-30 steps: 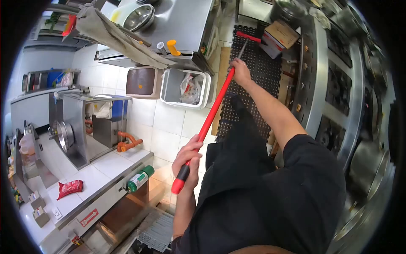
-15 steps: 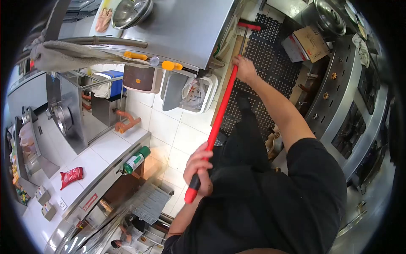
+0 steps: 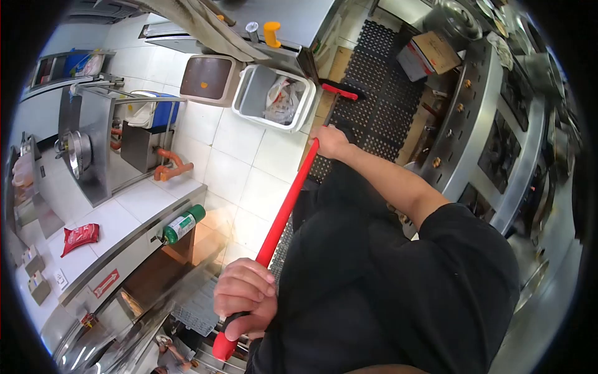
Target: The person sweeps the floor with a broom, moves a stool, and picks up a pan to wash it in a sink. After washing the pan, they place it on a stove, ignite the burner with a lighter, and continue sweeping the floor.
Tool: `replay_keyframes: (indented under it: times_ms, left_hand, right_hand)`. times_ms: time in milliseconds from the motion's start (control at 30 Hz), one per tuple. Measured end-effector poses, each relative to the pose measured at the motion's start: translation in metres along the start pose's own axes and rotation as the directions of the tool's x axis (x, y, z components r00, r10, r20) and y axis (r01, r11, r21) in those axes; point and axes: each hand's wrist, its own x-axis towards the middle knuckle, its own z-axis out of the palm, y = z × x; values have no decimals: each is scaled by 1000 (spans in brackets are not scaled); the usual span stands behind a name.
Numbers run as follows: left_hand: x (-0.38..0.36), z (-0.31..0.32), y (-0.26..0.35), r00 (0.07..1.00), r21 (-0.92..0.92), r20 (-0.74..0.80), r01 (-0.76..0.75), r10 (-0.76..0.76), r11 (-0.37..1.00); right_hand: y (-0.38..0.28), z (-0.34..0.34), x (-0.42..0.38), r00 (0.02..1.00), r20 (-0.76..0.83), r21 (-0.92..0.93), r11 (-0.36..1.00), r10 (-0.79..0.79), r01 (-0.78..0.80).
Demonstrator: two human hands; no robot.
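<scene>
A broom with a long red handle (image 3: 283,221) runs slantwise across the middle of the view. My left hand (image 3: 246,294) is wrapped around its near end, just above the red tip. Farther along, my right hand (image 3: 331,142) grips the shaft where the red part meets a thinner, darker section. The red broom head (image 3: 340,91) with dark bristles is at the edge of the black perforated floor mat (image 3: 386,93), beside a white-rimmed bin (image 3: 254,113) holding plastic bags.
A stove (image 3: 464,140) lines the right side, with a cardboard box (image 3: 438,52) on the floor before it. A brown-lidded bin (image 3: 208,78) stands left of the open one. At left, a white-tiled counter (image 3: 134,202) bears a red packet; a green cylinder (image 3: 184,224) is at its side.
Both hands have drawn the broom back toward me, and its head has come nearer along the mat's edge. My view has shifted, so the steel table shows less.
</scene>
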Motion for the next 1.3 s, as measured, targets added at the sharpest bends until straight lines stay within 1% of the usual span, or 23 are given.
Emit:
replay_keyframes:
  times_ms: [100, 167, 267, 300, 333, 367, 400, 433, 500, 567, 600, 633, 700, 733, 767, 800, 833, 900, 1000, 1100, 1167, 1233, 1300]
  left_hand:
    - [-14, -23, 29, 997, -24, 66, -42, 44, 999]
    - [-19, -34, 34, 990, -15, 116, -82, 83, 997]
    - [-29, -46, 10, 979, 18, 193, 59, -61, 998]
    - [-29, -43, -3, 971, 76, 199, 122, -135, 990]
    - [-29, -36, -20, 957, 139, 198, 189, -214, 972]
    - [-31, -30, -41, 936, 195, 196, 254, -291, 947]
    - [-33, -23, -63, 910, 251, 188, 319, -369, 914]
    - [-33, -16, -80, 886, 291, 179, 368, -428, 883]
    - [-34, 2, -102, 905, 316, 57, 384, -421, 868]
    - [-31, 3, -90, 917, 261, 72, 362, -392, 895]
    - [-28, 0, -79, 926, 231, 79, 344, -370, 910]
    - [-23, -3, -68, 950, 177, 40, 299, -310, 938]
    - [-1, -1, -31, 950, 189, -40, 312, -310, 931]
    - [9, 2, -16, 958, 173, -78, 284, -274, 943]
    - [15, -2, -1, 952, 151, -125, 297, -280, 943]
    - [19, -9, 15, 945, 125, -169, 302, -280, 945]
    - [22, -16, 29, 937, 97, -212, 304, -279, 948]
    - [24, -31, 54, 942, 62, -265, 231, -207, 971]
    - [22, -43, 77, 954, 47, -266, 159, -141, 986]
    - [4, -66, 80, 958, -27, -260, 119, -122, 993]
    - [-19, -85, 57, 943, -56, -306, 122, -134, 991]
    - [-43, -107, 11, 943, 314, -180, 324, -279, 892]
    - [-71, -110, -36, 895, 128, -215, 422, -391, 897]
  right_hand:
    - [-7, 8, -22, 979, -181, -1, 996, -92, 93]
    - [-7, 3, -28, 970, -238, -11, 998, -57, 56]
    - [27, -13, 7, 945, -326, -20, 999, 24, -32]
    - [35, -33, 18, 918, -395, -61, 998, -38, 15]
    - [52, -46, 36, 930, -368, 2, 1000, 13, -13]
    - [103, -28, 79, 935, -354, -128, 991, -12, -35]
    - [121, -40, 93, 899, -386, -228, 966, -207, 124]
    - [147, -35, 116, 862, -416, -231, 951, -288, 207]
    - [148, -39, 127, 961, -185, -149, 972, -206, 179]
    - [118, -16, 92, 982, -134, -89, 989, -130, 119]
    - [119, 17, 93, 982, -141, -43, 992, -124, 119]
    - [84, 5, 66, 977, -191, 0, 995, -98, 99]
    - [55, 28, 47, 977, -134, 4, 986, -163, 165]
    - [28, 23, 35, 994, 42, -13, 995, -102, 102]
    - [3, 24, 20, 992, 116, 48, 998, -50, 45]
    - [-16, 24, 13, 990, 99, 79, 992, -104, 96]
    - [-28, 20, 5, 962, 241, 109, 988, -129, 105]
    - [-56, 22, -9, 953, 272, 54, 991, -132, 122]
    - [-69, 8, -26, 961, 172, 131, 972, -214, 193]
    - [-59, 3, -25, 968, 57, -7, 970, -243, 243]
    - [-8, 36, 8, 966, -130, -129, 970, -223, 206]
    - [35, 47, 44, 936, -268, -268, 951, -230, 157]
    - [93, 73, 87, 884, -313, -221, 932, -347, 287]
